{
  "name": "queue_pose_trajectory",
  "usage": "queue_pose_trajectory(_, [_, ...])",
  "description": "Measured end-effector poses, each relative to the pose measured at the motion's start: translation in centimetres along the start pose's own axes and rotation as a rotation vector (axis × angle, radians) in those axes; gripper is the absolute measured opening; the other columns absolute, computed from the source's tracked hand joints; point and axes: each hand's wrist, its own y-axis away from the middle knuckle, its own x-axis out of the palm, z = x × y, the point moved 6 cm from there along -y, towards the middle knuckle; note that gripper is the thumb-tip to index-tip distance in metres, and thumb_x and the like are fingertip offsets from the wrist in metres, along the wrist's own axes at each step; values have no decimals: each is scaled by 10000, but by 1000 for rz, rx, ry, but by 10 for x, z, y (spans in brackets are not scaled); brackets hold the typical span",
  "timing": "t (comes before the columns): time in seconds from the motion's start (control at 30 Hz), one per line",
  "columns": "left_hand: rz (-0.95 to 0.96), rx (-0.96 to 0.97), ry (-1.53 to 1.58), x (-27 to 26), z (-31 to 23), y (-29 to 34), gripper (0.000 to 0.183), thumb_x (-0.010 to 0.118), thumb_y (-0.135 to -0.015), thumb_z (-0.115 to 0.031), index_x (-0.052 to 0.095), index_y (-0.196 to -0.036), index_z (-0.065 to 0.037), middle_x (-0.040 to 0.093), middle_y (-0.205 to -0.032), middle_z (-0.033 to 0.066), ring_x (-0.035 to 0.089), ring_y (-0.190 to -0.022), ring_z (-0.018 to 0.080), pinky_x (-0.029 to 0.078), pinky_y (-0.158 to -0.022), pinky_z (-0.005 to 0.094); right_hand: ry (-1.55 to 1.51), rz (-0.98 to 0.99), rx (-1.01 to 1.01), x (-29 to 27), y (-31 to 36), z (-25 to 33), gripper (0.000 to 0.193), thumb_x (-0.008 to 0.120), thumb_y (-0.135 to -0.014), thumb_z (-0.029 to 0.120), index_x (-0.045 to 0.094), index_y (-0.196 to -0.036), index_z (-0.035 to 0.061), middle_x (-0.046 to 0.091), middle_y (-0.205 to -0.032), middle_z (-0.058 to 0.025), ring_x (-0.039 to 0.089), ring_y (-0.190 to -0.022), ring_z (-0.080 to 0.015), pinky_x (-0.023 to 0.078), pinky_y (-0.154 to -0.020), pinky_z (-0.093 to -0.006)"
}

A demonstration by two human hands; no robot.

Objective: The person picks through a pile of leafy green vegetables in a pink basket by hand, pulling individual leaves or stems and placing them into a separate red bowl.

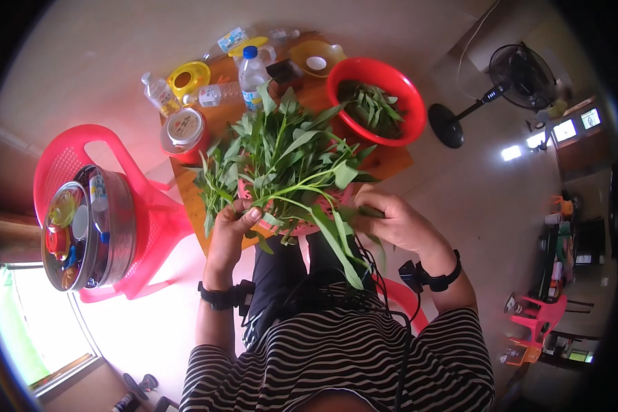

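A leafy green stem (299,187) is held above the near side of the pink basket (302,227), which serves here as the landmark. By the left hand (239,218), at the near left of the basket, the stem is pinched between thumb and finger. By the right hand (388,216), at the near right of the basket, a leafy piece (371,211) is gripped with curled fingers; where exactly the fingertips meet cannot be told, because they are partly hidden. The basket is mostly covered by a large heap of greens (275,141).

The step in hand is judged to be the picking of usable parts from the stem. For the next move, a firm hold at the left and a short pull or snap at the right seem to be called for.

Beyond the basket, to its right, the red basin (413,103) is seen with loose leaves (378,108) inside. To the far left of the basket, a white-lidded tub (185,128) is placed, and directly beyond it a blue-capped bottle (252,71) is stood. The way between basket and basin seems free of bottles, but the small pieces may be tangled in the overhanging leaves of the heap.
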Motion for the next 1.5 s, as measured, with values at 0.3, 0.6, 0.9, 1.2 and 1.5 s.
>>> queue_pose_trajectory(0.3, [9,-75,-37,-2,-5,5,215,679,-847,-208,667,-991,-49,654,-846,-11,532,-720,60,394,-663,208,672,-124,35,-3,10,-24,119,529,-909,108,534,-969,5,547,-739,-92,546,-669,-225,454,-619,-342])
queue_pose_trajectory(0.6, [138,-79,-95,25,-11,12,170,694,-851,-153,612,-924,-24,619,-832,-5,554,-772,80,436,-712,217,-565,-674,422,-16,-10,-110,141,490,-917,165,551,-917,38,509,-648,-31,456,-540,-118,368,-466,-282])
queue_pose_trajectory(0.9, [149,-48,-83,11,-2,11,202,720,-824,-176,616,-922,-34,594,-781,-26,509,-697,55,388,-617,193,-698,20,135,11,-14,-96,284,579,-913,293,584,-924,9,492,-705,26,459,-592,-38,365,-521,-183])
queue_pose_trajectory(1.2, [158,-173,-67,6,11,7,248,721,-807,-204,630,-934,-11,633,-839,12,545,-779,81,406,-704,219,-309,437,474,53,-19,-49,181,504,-962,172,543,-973,-5,626,-803,-90,601,-724,-137,465,-633,-276])
queue_pose_trajectory(1.5, [129,-154,50,16,8,4,236,709,-823,-199,644,-945,-7,624,-842,-7,527,-779,75,385,-739,214,468,129,-21,44,-22,-22,183,571,-876,120,472,-975,2,591,-874,-181,591,-800,-374,462,-647,-424])
